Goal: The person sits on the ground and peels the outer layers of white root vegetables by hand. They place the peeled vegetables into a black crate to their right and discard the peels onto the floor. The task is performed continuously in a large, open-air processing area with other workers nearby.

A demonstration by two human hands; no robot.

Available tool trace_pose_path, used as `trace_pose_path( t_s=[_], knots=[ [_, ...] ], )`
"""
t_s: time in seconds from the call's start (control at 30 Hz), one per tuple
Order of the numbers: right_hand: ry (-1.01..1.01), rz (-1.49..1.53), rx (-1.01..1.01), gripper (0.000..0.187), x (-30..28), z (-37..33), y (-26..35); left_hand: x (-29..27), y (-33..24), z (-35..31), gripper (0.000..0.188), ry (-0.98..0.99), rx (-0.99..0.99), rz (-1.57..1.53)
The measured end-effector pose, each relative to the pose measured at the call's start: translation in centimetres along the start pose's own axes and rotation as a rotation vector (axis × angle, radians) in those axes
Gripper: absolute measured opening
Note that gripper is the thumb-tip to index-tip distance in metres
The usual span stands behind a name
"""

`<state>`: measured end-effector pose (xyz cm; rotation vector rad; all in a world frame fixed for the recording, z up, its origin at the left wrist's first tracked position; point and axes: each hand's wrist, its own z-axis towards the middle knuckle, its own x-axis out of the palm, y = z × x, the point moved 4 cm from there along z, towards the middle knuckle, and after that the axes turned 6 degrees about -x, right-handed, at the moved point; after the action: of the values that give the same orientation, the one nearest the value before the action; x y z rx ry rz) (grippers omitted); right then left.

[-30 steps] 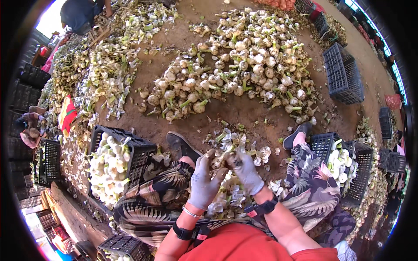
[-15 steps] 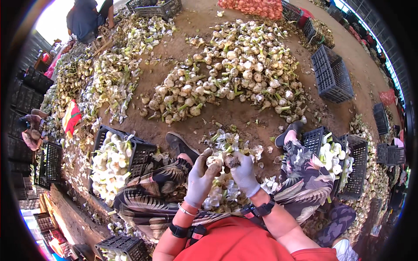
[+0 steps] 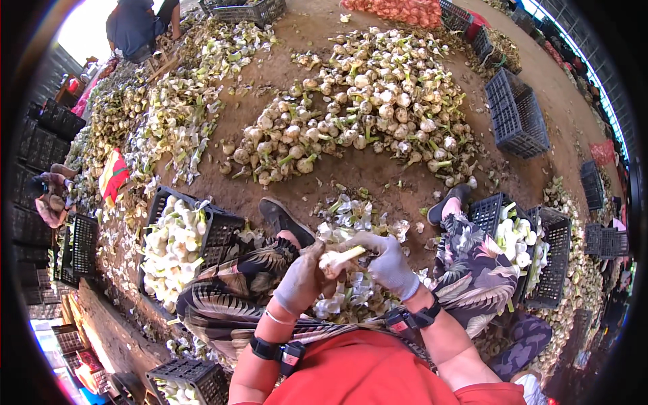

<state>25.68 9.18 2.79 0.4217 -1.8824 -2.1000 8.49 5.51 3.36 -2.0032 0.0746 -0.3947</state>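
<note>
I sit on the dirt ground with patterned trousers, legs spread. My left hand (image 3: 302,278) in a pale glove grips the bulb end of a garlic head (image 3: 339,258). My right hand (image 3: 386,262), also gloved, holds the same garlic head by its pale stalk, which points right and up. Both hands meet over a heap of peeled skins and cut stalks (image 3: 351,216) between my legs. Each wrist wears a black band.
A big pile of unpeeled garlic (image 3: 358,108) lies ahead. A black crate of cleaned bulbs (image 3: 177,236) stands at my left, two more crates (image 3: 523,236) at my right. Empty dark crates (image 3: 516,115) sit far right. Other people work at the far left and top left.
The view has tilted slightly downward. My hands have shifted a little lower and the garlic head now shows its stalk sticking out between them.
</note>
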Motion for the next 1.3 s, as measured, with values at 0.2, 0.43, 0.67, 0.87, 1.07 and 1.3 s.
trace_pose_path(
  t_s=[0.2, 0.43, 0.67, 0.87, 1.07, 1.3],
  knots=[
    [-0.025, -0.256, -0.256, 0.049, 0.5, 0.3, 1.5, 1.1, 5.0, -0.1, 0.048, 0.234, -0.435, -0.622],
    [-0.053, -0.059, 0.119, 0.043, -0.4, -3.5, -4.6, -0.6, 5.6, 1.5, 0.032, -0.132, 0.035, -0.033],
    [-0.458, 0.467, 0.33, 0.029, -3.2, -3.7, -8.0, -1.4, 2.0, -2.0, 0.012, -0.213, 0.09, 0.324],
    [-0.547, 0.461, 0.432, 0.02, -2.3, -3.0, -8.0, -2.5, 5.4, -2.8, 0.033, -0.107, -0.025, 1.175],
    [-0.595, 0.517, 0.482, 0.022, 0.7, -1.6, -7.9, -0.9, 2.5, 1.5, 0.027, -0.306, 0.208, 0.853],
    [-0.513, 0.805, 0.58, 0.026, 0.2, -0.3, -9.3, -5.2, 4.7, 1.2, 0.038, -0.477, 0.134, 1.101]
  ],
)
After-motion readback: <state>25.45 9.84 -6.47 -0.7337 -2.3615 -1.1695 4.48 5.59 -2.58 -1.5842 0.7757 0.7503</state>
